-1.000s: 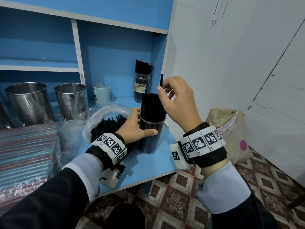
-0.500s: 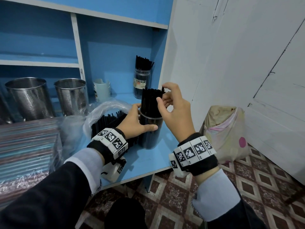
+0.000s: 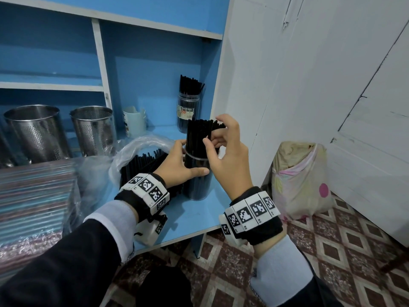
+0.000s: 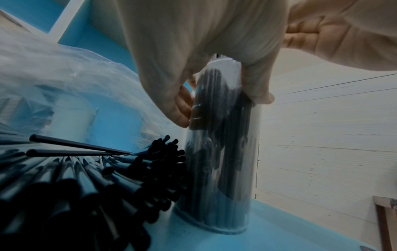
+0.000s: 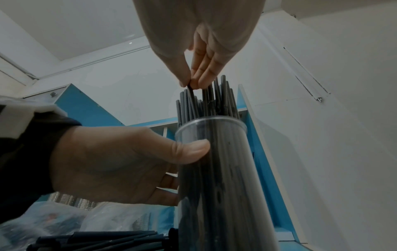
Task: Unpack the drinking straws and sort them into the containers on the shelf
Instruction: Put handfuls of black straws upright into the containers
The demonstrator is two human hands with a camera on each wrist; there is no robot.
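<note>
A clear, smooth cylindrical plastic container point(image 3: 195, 176) is stood upright on the blue shelf board point(image 3: 190, 218) and is gripped around its wall by the left hand point(image 3: 177, 167), thumb in front. It is packed with thin, matte black straws point(image 3: 198, 134). One straw top is pinched between thumb and fingertips of the right hand point(image 3: 225, 151), directly above the rim. Loose straws point(image 4: 90, 180) are laid in a crinkled clear bag point(image 3: 132, 151) beside it.

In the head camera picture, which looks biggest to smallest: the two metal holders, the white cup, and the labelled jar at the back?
1. Left metal holder, though it sits nearer the camera.
2. Right metal holder; probably the same real size.
3 and 4. Labelled jar and white cup look too alike to rank.
</note>
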